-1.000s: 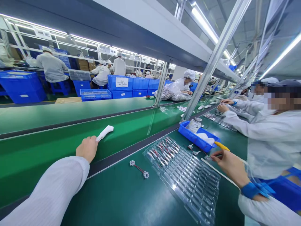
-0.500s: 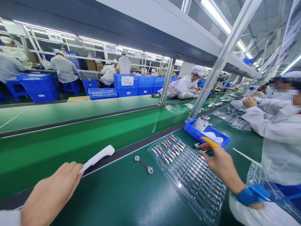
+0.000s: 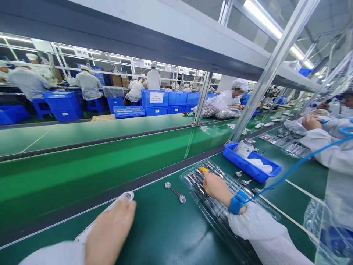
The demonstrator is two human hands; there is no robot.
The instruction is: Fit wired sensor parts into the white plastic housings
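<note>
Head view, my finding: my left hand [image 3: 109,232] has drawn the white thermometer shell [image 3: 121,197] off the green belt [image 3: 55,176] and onto the counter [image 3: 165,228] near me; the grip lies over its handle, fingers curled around it, only the head end showing. My right hand [image 3: 216,187] has come away from the blue bin [image 3: 252,167] and now sits over the clear tray [image 3: 220,209], pinching yellow-handled tweezers [image 3: 204,169] at the loaded rows. A red-wired part [image 3: 175,191] lies between both hands, untouched. I judge shell and parts now stand within reach together.
</note>
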